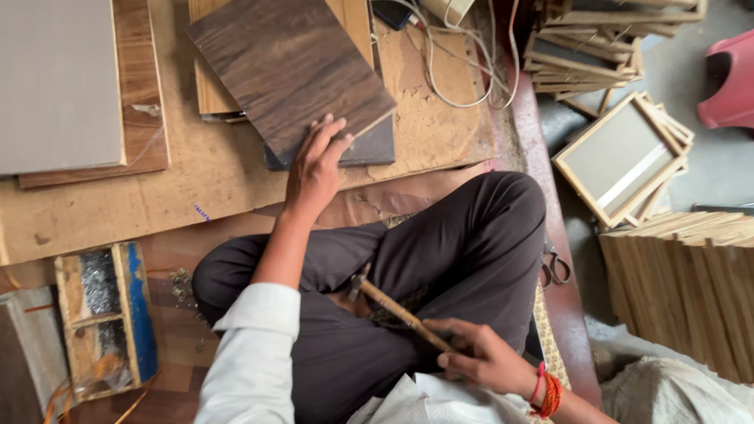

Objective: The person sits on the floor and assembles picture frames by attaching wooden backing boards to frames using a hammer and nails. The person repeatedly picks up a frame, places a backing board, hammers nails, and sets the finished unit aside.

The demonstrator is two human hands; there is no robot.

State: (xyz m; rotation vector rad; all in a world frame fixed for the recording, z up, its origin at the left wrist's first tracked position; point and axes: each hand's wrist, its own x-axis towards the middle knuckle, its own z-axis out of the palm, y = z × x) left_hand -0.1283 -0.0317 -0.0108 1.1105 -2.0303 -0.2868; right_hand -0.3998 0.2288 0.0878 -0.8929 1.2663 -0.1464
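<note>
My left hand (pixel 316 167) reaches forward and rests its fingers on the near edge of a dark wood-grain board (pixel 289 67), which lies tilted on a stack of other boards. My right hand (pixel 481 357) sits low near my lap and grips the wooden handle of a hammer (pixel 393 306). The hammer's metal head points toward my crossed legs in dark trousers (pixel 440 259).
A grey panel (pixel 59 82) lies at far left on a brown board. A small wooden box of nails (pixel 106 314) sits at lower left. Cables (pixel 463 55) trail at the top. Scissors (pixel 554 265), framed panels (pixel 620 153) and stacked wooden strips (pixel 691 275) are to the right.
</note>
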